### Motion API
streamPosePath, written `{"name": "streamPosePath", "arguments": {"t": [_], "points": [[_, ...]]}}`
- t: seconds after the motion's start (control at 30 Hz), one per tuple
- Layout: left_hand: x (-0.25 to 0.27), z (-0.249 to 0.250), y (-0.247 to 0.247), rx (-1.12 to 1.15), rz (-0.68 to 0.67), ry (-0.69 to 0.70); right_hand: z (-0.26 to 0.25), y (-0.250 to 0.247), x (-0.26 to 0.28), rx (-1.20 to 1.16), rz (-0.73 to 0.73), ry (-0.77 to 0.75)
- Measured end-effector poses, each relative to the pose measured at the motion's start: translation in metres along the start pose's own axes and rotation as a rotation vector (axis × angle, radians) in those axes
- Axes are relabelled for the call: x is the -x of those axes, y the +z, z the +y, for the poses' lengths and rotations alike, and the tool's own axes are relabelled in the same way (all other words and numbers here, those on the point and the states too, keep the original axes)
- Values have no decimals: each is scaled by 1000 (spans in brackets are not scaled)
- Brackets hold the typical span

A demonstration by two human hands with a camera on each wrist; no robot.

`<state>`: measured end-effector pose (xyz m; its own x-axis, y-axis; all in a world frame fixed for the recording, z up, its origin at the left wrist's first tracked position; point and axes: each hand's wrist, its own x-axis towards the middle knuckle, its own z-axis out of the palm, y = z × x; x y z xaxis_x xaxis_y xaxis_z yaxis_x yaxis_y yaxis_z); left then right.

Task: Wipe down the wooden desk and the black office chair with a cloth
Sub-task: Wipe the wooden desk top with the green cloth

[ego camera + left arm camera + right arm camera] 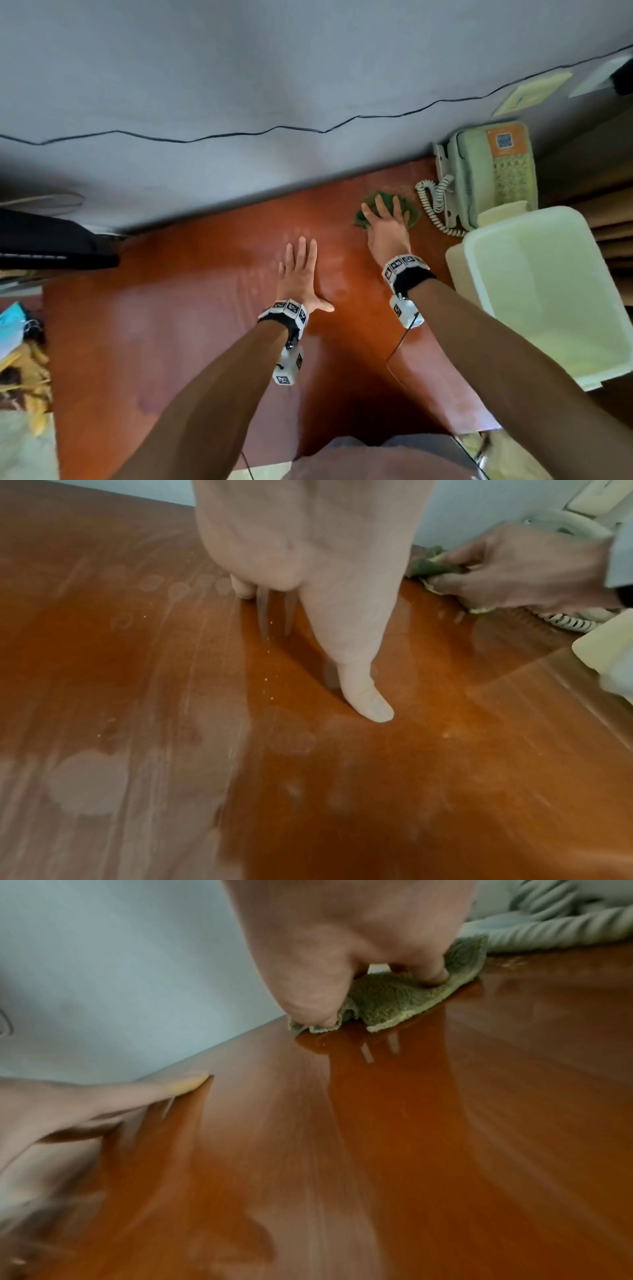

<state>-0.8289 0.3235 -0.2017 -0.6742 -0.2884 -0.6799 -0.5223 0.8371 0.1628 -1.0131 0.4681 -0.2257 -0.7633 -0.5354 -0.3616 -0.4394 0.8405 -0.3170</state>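
Observation:
The reddish-brown wooden desk (171,325) fills the middle of the head view, with dusty streaks and smudges on its surface (137,723). My left hand (301,270) lies flat on it, fingers straight and thumb (366,696) spread out, holding nothing. My right hand (385,222) presses a green cloth (413,216) onto the desk's far right part, close to the wall. Its bent fingers and thumb dig into the cloth (394,999) and bunch it. A shiny wiped strip runs back from the cloth. I see no black office chair.
A pale green telephone (489,171) with a coiled cord (435,202) stands just right of the cloth. A white plastic bin (548,291) sits at the desk's right edge. A black device (51,240) is at the far left, and a thin cable (274,130) runs along the wall.

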Motion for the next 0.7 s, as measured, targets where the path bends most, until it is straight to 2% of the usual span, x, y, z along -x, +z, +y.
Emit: {"name": "streamPosePath", "arguments": {"t": [0.2, 0.33, 0.53, 0.63, 0.7], "points": [[-2, 0, 3, 22, 12, -15, -27, -12, -69, 4, 47, -106], [-2, 0, 2, 17, 8, -19, -50, -15, -89, -25, 37, -132], [-1, 2, 0, 5, -14, -34, -49, 3, -66, -29, 0, -274], [1, 4, -3, -7, -22, -42, -40, 12, -27, 45, -44, -260], [3, 6, -6, -16, -31, -46, -31, 18, 6, 68, -62, -191]]}}
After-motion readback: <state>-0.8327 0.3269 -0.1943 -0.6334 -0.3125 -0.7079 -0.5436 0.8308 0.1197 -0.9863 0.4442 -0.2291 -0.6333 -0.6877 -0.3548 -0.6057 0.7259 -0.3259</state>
